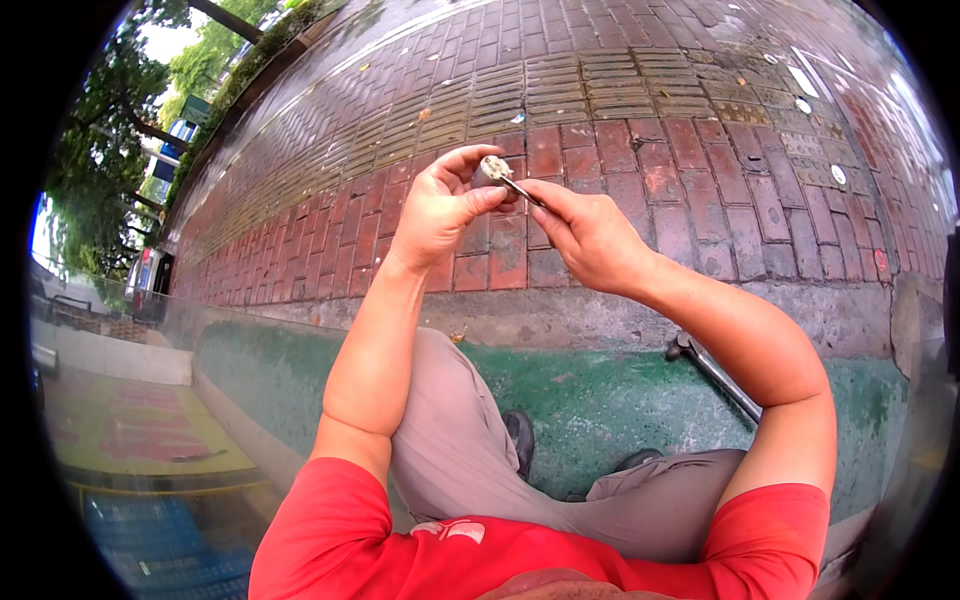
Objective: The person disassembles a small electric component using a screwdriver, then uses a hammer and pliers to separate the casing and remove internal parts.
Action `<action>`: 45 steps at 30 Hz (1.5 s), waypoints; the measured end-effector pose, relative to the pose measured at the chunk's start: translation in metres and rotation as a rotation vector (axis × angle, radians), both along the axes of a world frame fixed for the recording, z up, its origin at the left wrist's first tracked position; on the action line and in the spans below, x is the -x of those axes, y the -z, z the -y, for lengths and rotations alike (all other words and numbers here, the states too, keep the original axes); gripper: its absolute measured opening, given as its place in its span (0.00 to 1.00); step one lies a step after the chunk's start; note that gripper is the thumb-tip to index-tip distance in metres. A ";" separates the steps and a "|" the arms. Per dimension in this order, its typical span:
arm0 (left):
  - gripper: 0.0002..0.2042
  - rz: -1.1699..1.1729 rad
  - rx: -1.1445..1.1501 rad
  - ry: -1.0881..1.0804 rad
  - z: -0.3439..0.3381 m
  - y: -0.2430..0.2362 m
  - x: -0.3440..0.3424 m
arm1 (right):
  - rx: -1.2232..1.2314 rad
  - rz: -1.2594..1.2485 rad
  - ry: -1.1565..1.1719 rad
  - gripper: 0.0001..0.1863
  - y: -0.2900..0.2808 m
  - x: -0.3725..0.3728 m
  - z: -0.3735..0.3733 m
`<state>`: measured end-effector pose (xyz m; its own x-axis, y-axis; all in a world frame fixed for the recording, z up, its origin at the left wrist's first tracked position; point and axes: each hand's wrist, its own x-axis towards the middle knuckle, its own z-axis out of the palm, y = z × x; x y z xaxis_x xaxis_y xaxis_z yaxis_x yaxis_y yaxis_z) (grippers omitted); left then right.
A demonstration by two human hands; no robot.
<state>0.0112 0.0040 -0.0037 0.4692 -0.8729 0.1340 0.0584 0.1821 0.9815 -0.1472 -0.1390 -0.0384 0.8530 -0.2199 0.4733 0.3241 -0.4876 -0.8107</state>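
- Okay, pale lump (493,169) sits at 12 o'clock, between both hands.
- Left hand (443,208): thumb and fingers closed round lump.
- Right hand (593,235): fingers pinch thin dark tool (522,192), tip at lump's 4 o'clock side; actual contact, can't tell.
- I'd brace left, push lightly with right, keep tip clear of left thumb.
- Metal bar (722,378) lies toward 4 o'clock, clear of both hands.

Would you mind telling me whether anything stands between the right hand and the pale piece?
Only the thin dark rod, held in the right hand, spans that gap; nothing else visible blocks the pale piece.
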 end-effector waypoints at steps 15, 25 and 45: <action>0.20 0.094 -0.083 -0.035 -0.001 -0.003 0.002 | -0.014 -0.018 -0.011 0.13 0.002 -0.001 -0.001; 0.21 0.064 -0.177 -0.034 -0.003 -0.007 0.004 | -0.042 -0.123 0.018 0.16 -0.002 0.001 0.001; 0.21 -0.011 -0.177 0.012 0.000 -0.007 0.004 | -0.109 -0.161 0.031 0.15 -0.002 -0.001 0.003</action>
